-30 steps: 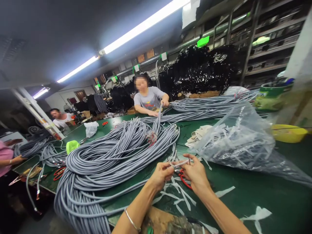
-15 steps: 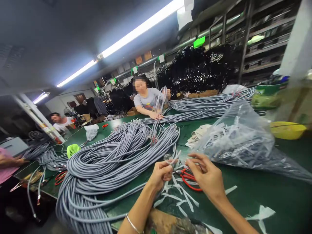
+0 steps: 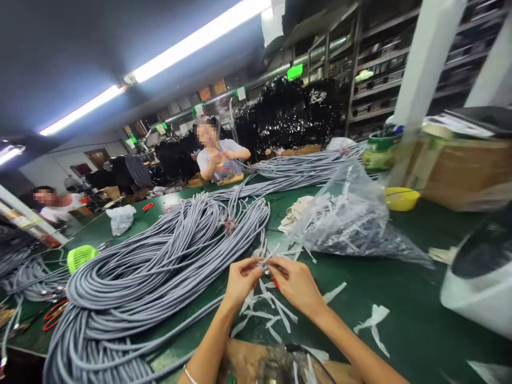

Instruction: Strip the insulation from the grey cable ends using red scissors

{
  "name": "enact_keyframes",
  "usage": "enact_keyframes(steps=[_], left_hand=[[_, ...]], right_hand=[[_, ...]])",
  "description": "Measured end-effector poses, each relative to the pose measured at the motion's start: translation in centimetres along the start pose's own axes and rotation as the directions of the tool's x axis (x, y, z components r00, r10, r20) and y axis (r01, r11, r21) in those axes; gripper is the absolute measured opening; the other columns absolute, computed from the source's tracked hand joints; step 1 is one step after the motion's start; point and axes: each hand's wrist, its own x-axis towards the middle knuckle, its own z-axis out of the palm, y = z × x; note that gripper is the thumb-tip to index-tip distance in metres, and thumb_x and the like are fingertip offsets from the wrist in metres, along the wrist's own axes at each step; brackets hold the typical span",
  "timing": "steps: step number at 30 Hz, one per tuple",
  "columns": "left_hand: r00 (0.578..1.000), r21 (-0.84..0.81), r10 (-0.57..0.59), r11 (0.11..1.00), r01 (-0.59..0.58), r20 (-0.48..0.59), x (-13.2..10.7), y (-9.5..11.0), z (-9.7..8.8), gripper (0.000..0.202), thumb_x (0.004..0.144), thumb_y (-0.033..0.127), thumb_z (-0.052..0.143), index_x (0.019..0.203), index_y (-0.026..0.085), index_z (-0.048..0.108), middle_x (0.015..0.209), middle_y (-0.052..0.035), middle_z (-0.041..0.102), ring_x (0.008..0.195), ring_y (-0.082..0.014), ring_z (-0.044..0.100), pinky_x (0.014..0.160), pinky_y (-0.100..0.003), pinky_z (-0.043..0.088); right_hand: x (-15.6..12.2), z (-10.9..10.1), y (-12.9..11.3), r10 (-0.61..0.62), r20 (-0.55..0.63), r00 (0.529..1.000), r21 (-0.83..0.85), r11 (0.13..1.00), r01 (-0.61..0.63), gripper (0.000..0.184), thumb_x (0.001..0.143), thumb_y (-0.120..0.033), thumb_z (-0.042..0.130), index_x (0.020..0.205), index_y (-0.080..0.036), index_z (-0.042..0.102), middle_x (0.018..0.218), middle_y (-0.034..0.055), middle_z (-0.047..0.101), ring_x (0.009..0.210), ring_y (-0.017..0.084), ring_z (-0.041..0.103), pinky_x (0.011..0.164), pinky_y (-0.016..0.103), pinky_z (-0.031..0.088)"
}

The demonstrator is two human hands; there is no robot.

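My left hand is closed in a pinch on the end of a grey cable. Fingertip to fingertip with it, my right hand also pinches at the cable end; fine detail there is hidden by the fingers. A bit of red handle, from the scissors, shows beside the right fingers, mostly covered. White torn strips are scattered on the green table below my hands. Left of them lies a big looped bundle of grey cables.
A clear plastic bag of white scraps stands right of my hands, with a cloth beside it. Farther right are a yellow bowl, a cardboard box and a white bin. A co-worker sits across the table.
My right hand has moved in to meet my left at the cable end and closed. The view has turned right. The co-worker opposite has raised both hands.
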Motion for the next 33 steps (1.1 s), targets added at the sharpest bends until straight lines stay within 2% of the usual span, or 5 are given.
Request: enact_keyframes(steps=[7, 13, 17, 20, 33], left_hand=[[0.983, 0.134, 0.110, 0.987, -0.090, -0.147, 0.5, -0.1, -0.6, 0.022, 0.067, 0.030, 0.064, 0.078, 0.012, 0.069, 0.065, -0.0018, 0.060, 0.064, -0.0145, 0.049, 0.058, -0.022, 0.037], [0.990, 0.201, 0.110, 0.975, -0.091, -0.088, 0.0, 0.0, -0.3, 0.033, 0.072, 0.036, 0.057, 0.081, 0.008, 0.070, 0.051, 0.0038, 0.042, 0.049, -0.0086, 0.027, 0.048, -0.022, 0.024], [0.995, 0.225, 0.100, 0.970, -0.090, -0.031, -0.5, -0.2, -0.1, 0.039, 0.074, 0.041, 0.054, 0.081, 0.007, 0.071, 0.051, 0.0041, 0.035, 0.050, -0.0086, 0.024, 0.048, -0.022, 0.019], [0.992, 0.274, 0.123, 0.954, -0.120, 0.005, -0.7, -0.1, -0.1, 0.040, 0.077, 0.040, 0.051, 0.085, 0.007, 0.071, 0.053, 0.0032, 0.036, 0.050, -0.0089, 0.025, 0.049, -0.022, 0.019], [0.992, 0.317, 0.124, 0.940, -0.126, 0.026, -0.9, 0.0, 0.0, 0.041, 0.078, 0.038, 0.048, 0.088, 0.007, 0.073, 0.053, 0.0021, 0.038, 0.051, -0.0096, 0.024, 0.048, -0.022, 0.022]], right_hand=[[-0.6, -1.0, -1.8, -0.123, 0.324, 0.938, -0.015, 0.991, 0.135, 0.014, 0.071, -0.028, 0.054, 0.066, -0.025, 0.068, 0.061, -0.0004, 0.068, 0.054, 0.016, 0.059, 0.056, 0.026, 0.044], [0.0, -2.5, -0.5, -0.138, -0.092, 0.986, -0.501, 0.862, 0.074, 0.030, 0.082, -0.048, 0.044, 0.080, -0.023, 0.061, 0.047, -0.0015, 0.058, 0.040, 0.016, 0.051, 0.042, 0.025, 0.026], [0.3, -2.4, -0.1, -0.498, -0.017, 0.867, -0.651, 0.664, 0.368, 0.038, 0.092, -0.030, 0.030, 0.069, -0.020, 0.058, 0.055, 0.0021, 0.063, 0.049, 0.014, 0.053, 0.054, 0.028, 0.029], [0.3, -2.2, -0.7, -0.604, 0.042, 0.796, -0.655, 0.585, 0.479, 0.034, 0.092, -0.022, 0.033, 0.072, -0.019, 0.060, 0.061, 0.0021, 0.065, 0.061, 0.015, 0.054, 0.064, 0.030, 0.028], [0.3, -2.4, -0.6, -0.638, 0.033, 0.769, -0.674, 0.554, 0.488, 0.032, 0.091, -0.022, 0.038, 0.074, -0.019, 0.064, 0.061, 0.0026, 0.065, 0.062, 0.016, 0.050, 0.064, 0.032, 0.026]])
